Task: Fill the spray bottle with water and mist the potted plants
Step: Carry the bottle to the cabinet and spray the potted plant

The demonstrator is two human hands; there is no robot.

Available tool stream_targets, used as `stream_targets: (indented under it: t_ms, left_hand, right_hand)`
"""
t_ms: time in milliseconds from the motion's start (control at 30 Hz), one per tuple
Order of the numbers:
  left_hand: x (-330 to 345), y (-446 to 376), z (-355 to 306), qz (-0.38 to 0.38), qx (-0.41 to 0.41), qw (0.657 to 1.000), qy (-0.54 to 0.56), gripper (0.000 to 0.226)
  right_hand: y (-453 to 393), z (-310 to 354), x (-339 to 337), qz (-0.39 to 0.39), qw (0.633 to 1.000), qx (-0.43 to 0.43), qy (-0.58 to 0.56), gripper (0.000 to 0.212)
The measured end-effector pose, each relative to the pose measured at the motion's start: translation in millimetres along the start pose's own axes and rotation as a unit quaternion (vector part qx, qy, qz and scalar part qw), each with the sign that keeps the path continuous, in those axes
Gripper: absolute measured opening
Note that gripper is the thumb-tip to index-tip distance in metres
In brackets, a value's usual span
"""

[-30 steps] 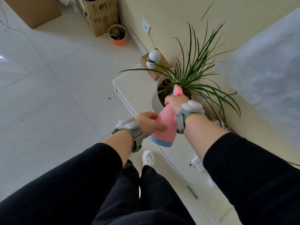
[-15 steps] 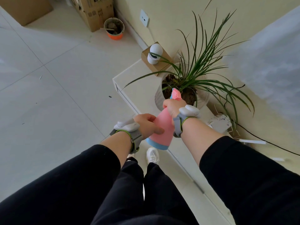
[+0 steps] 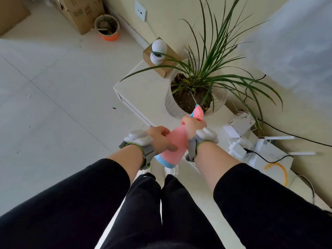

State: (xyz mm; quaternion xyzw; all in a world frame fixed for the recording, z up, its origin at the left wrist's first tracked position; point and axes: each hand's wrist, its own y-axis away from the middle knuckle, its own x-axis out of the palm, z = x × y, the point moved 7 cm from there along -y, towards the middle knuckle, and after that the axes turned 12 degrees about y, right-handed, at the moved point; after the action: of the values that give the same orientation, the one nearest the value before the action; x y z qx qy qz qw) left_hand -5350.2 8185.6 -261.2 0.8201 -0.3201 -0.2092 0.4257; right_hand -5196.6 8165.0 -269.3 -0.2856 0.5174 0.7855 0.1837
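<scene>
fingers first: right fingers [image 3: 186,123] are clenched round the neck of the bottle [image 3: 177,144] up at the trigger, left fingers [image 3: 168,146] curl round its pink body lower down, so both hands grip it and it hangs in the air, tilted nose-forward.

now big to small. the floor [image 3: 53,105] spreads pale to the left. the bench [image 3: 143,90] is a low white unit along the wall. on it sits the plant [image 3: 206,69] in its pot [image 3: 169,103], long thin leaves fanning out wide. the bottle's nozzle is just at the pot's near rim, aimed at the soil, and a thin jet looks to be leaving it, more stream than mist.

the risk, as i read it: to the right of the pot lie white routers [image 3: 265,150] and plugged-in cables [image 3: 269,159], near enough that a swing of the nozzle rightward or overspray could wet live electrics. a hard stream could also splash soil onto the bench.

bottle to fingers: wholly in hand, its blue base below the left hand, nozzle just beyond the right knuckles.
</scene>
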Motion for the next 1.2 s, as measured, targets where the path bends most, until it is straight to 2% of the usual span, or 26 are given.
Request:
stream_targets:
  t_ms: [67,167,233,333,433,600,833,967,1033,1133,1200]
  left_hand:
    - [5.5,-3.5,-4.7,0.002,0.015,0.999,-0.029,0.067]
    - [9.9,-8.9,-7.8,0.003,0.025,0.998,-0.060,0.069]
    - [15.3,-13.5,-9.5,0.006,0.030,0.997,-0.072,0.070]
    - [22.5,-18.1,-11.8,0.007,0.038,0.996,-0.080,0.069]
    - [28.9,-21.7,-14.7,0.006,0.047,0.995,-0.092,0.069]
    - [38.8,-25.1,-23.8,0.007,0.056,0.995,-0.080,0.068]
    - [45.0,-26.3,-35.4,-0.011,0.061,0.994,-0.085,0.063]
    - [43.7,-29.1,-32.2,-0.019,0.052,0.996,-0.076,0.067]
    - [42.8,-29.5,-30.3,-0.023,0.044,0.997,-0.067,0.070]
    - [44.8,-29.5,-31.7,-0.021,0.045,0.996,-0.072,0.068]
    - [46.4,-29.2,-34.9,-0.026,0.055,0.995,-0.077,0.067]
  right_hand:
    - [-5.2,-14.3,-1.8,-0.018,0.998,0.043,-0.040,0.025]
    - [-6.2,-26.8,0.6,-0.065,0.986,0.109,-0.106,0.016]
    - [-5.7,-34.4,-3.7,-0.120,0.973,0.156,-0.117,0.025]
    - [-10.6,-41.2,-6.3,-0.124,0.970,0.176,-0.115,0.031]
    - [-16.0,-47.3,-9.8,-0.119,0.969,0.176,-0.122,0.033]
    - [-23.0,-43.7,-25.9,-0.162,0.964,0.182,-0.102,0.035]
    - [-35.3,-43.1,-32.8,-0.100,0.979,0.136,-0.114,0.031]
    - [-35.8,-34.6,-35.2,-0.103,0.983,0.097,-0.118,0.018]
    - [-36.7,-29.5,-36.3,-0.106,0.986,0.077,-0.100,0.021]
    - [-39.6,-28.3,-36.2,-0.070,0.992,0.045,-0.097,0.017]
    - [-39.2,-31.6,-40.0,-0.056,0.991,0.059,-0.104,0.017]
